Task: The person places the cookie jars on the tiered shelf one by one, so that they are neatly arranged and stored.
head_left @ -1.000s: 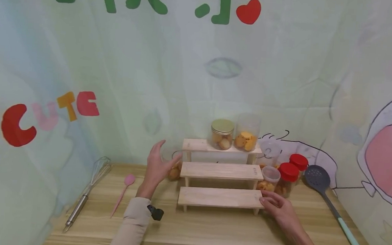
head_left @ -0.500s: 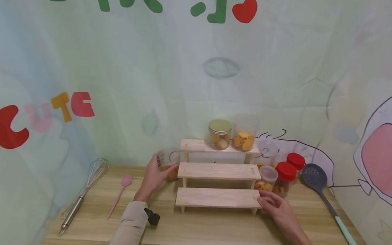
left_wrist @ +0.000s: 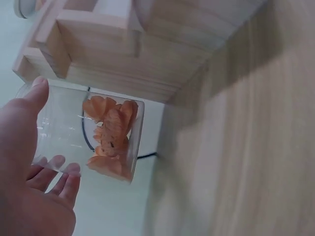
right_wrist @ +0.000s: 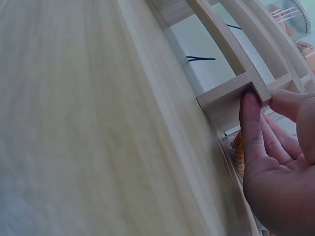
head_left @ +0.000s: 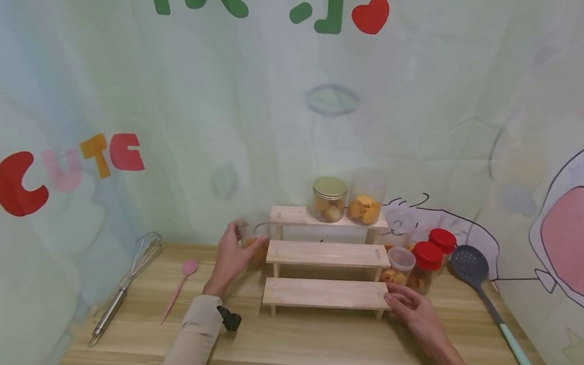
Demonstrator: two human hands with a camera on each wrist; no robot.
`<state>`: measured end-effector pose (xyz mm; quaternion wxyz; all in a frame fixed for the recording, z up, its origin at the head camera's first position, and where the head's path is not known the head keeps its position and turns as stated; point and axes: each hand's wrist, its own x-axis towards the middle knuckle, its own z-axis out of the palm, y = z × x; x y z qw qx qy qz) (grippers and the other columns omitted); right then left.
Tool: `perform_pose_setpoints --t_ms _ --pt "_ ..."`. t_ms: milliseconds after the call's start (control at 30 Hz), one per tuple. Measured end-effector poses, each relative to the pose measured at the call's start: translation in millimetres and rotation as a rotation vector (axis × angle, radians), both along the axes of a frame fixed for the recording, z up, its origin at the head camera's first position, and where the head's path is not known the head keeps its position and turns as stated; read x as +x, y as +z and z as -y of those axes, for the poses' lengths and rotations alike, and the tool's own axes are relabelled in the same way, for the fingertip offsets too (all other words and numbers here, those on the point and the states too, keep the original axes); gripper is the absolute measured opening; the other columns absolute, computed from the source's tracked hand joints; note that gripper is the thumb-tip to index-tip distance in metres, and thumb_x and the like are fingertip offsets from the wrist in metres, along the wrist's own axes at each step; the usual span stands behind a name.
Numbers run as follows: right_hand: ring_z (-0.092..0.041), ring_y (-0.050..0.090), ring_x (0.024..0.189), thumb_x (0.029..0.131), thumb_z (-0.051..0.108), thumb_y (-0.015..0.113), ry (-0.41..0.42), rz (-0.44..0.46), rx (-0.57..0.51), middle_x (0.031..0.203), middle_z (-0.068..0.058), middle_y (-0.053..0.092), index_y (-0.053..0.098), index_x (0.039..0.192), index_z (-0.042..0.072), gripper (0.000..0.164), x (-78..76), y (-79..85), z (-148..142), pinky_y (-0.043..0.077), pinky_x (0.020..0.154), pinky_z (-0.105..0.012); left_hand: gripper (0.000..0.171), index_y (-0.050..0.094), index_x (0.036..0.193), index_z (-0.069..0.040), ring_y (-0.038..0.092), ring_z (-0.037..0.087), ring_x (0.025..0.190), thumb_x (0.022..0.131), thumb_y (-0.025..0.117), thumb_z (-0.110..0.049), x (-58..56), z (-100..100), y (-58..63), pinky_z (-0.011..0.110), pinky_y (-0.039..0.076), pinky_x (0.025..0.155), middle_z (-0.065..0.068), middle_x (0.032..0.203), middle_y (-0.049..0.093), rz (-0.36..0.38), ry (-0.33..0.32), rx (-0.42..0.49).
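My left hand (head_left: 231, 257) grips a clear, lidless jar (left_wrist: 64, 123) at the left of a stepped wooden shelf (head_left: 325, 293). Thumb and fingertips lie on opposite sides of its wall, near the upper part. Orange-brown cookies (left_wrist: 114, 137) lie in the jar's lower end. At the shelf's right front corner, my right hand (head_left: 417, 315) pinches the end of the lowest board, its thumb above and index finger beneath. On the top step stand a gold-lidded jar (head_left: 329, 199) and a taller clear jar (head_left: 367, 202), both with cookies inside.
Right of the shelf stand two red-lidded jars (head_left: 426, 265) and a small clear tub (head_left: 399, 266) of cookies. A slotted spoon (head_left: 487, 301) lies at the far right. To the left lie a whisk (head_left: 127, 290) and a pink spoon (head_left: 180, 288). A printed curtain (head_left: 198, 142) hangs behind.
My left hand has gone from spread fingers beside the jar to a grip on it, and the jar's rim now shows slightly differently. The right hand stays at the shelf corner.
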<state>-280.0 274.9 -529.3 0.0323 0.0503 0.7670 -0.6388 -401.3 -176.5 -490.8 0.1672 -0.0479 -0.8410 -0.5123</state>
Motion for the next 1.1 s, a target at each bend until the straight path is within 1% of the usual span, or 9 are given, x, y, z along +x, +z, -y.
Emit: perform_pose_setpoints --t_ms 100,233,333,500,633,767,933,1100 --pt "-0.003 0.071 0.104 0.106 0.029 0.072 0.000 0.000 -0.002 0.131 -0.013 0.077 0.052 0.157 -0.001 0.062 1.2 0.1 -0.1 0.059 0.090 -0.020 0.091 0.043 0.155 -0.003 0.054 0.043 0.143 0.091 0.087 -0.050 0.8 -4.2 7.1 0.059 0.046 0.119 0.022 0.155 0.054 -0.024 -0.003 0.027" --pt "-0.003 0.072 0.104 0.106 0.030 0.073 -0.008 0.001 -0.005 0.128 -0.011 0.078 0.053 0.156 -0.001 0.062 0.9 1.0 -0.9 0.059 0.090 -0.020 0.092 0.043 0.156 0.000 0.054 0.042 0.141 0.090 0.090 -0.043 0.1 -10.0 14.8 0.059 0.046 0.119 0.023 0.152 0.055 -0.073 0.009 0.046" --pt "-0.003 0.072 0.104 0.106 0.030 0.073 -0.005 -0.002 0.003 0.129 -0.011 0.078 0.053 0.156 -0.001 0.062 0.6 -0.4 -1.7 0.059 0.090 -0.020 0.090 0.043 0.154 0.001 0.055 0.043 0.138 0.089 0.091 -0.037 -0.3 -12.2 18.8 0.060 0.047 0.116 0.025 0.149 0.055 -0.096 0.036 0.053" --pt "-0.003 0.072 0.104 0.105 0.031 0.074 0.002 -0.003 -0.005 0.128 -0.011 0.078 0.053 0.156 0.000 0.063 -0.4 -2.4 -1.3 0.059 0.090 -0.020 0.088 0.043 0.154 0.003 0.055 0.043 0.136 0.090 0.091 -0.034 0.2 -8.1 25.4 0.061 0.047 0.115 0.026 0.149 0.054 -0.115 0.102 0.067" --pt "-0.004 0.073 0.103 0.106 0.029 0.073 0.002 -0.001 -0.014 0.127 -0.010 0.079 0.053 0.156 0.000 0.062 -0.8 -2.7 -1.0 0.060 0.090 -0.021 0.089 0.042 0.155 0.000 0.055 0.041 0.135 0.090 0.089 -0.040 3.4 -5.5 34.5 0.060 0.048 0.114 0.023 0.149 0.054 -0.133 0.153 0.101" --pt "-0.004 0.073 0.104 0.106 0.029 0.073 0.003 0.002 -0.016 0.128 -0.010 0.079 0.053 0.157 0.000 0.062 -0.8 -2.8 -1.3 0.060 0.090 -0.021 0.090 0.043 0.155 -0.006 0.053 0.038 0.135 0.090 0.088 -0.048 5.0 -8.0 48.2 0.059 0.049 0.112 0.018 0.149 0.053 -0.174 0.185 0.141" --pt "-0.003 0.072 0.103 0.106 0.028 0.073 0.003 -0.004 -0.016 0.127 -0.010 0.079 0.052 0.157 -0.001 0.062 -1.1 -3.6 -1.9 0.060 0.090 -0.020 0.092 0.043 0.156 -0.009 0.051 0.034 0.137 0.089 0.088 -0.051 7.5 -16.2 68.8 0.059 0.047 0.113 0.016 0.152 0.052 -0.241 0.175 0.175" --pt "-0.002 0.072 0.103 0.106 0.027 0.072 0.002 -0.011 -0.019 0.126 -0.008 0.079 0.052 0.157 -0.001 0.061 -2.3 -4.8 -2.3 0.059 0.090 -0.020 0.089 0.045 0.156 -0.004 0.051 0.040 0.137 0.089 0.090 -0.043 9.5 -29.2 88.7 0.063 0.045 0.115 0.021 0.151 0.053 -0.360 0.119 0.202"
